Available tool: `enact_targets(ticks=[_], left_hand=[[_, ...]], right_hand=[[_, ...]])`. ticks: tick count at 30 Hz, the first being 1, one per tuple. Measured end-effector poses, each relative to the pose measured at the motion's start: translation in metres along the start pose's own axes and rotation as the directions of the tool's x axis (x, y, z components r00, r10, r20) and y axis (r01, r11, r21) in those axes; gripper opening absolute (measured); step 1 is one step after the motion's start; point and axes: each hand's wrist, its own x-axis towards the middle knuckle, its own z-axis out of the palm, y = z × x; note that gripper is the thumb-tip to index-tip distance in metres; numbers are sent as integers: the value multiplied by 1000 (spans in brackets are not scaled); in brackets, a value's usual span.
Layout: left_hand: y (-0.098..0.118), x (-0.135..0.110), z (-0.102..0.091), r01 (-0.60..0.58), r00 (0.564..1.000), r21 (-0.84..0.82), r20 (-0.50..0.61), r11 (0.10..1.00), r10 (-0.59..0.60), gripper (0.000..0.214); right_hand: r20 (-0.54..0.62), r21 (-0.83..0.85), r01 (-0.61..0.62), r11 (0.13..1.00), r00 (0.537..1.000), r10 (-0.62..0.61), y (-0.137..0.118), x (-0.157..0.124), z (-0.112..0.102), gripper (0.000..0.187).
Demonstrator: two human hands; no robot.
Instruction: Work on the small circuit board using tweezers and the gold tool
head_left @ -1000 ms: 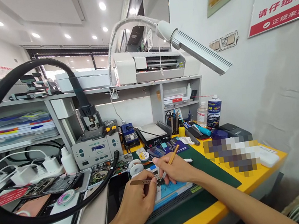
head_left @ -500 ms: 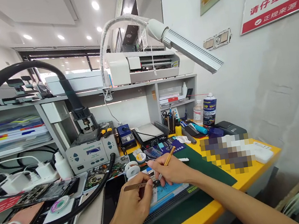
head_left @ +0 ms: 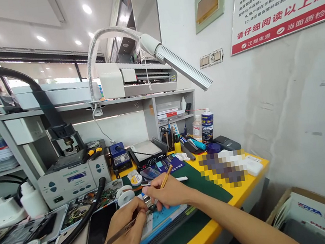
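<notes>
Tweezers (head_left: 116, 237) pinched in my left hand (head_left: 122, 218) now slope more steeply, my right hand (head_left: 168, 192) grasps a gold tool (head_left: 167, 176), and work stays on what seems a small board (head_left: 151, 210) above the blue mat (head_left: 161, 219).

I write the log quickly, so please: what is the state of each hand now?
Left hand: closed, holding a flat tweezer-like tool.
Right hand: closed, holding a slim gold tool like a pen.
</notes>
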Motion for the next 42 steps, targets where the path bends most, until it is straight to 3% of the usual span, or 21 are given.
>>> enact_targets(ticks=[5,42], left_hand=[[8,1,-3,76,997,-19,34,997,-75,26],[3,0,-2,32,999,-40,28,999,-31,23]], right_hand=[[7,22,29,999,1000,-29,-2,-1,-1,48],[-4,-12,81,997,997,-81,-4,-2,-3,48]])
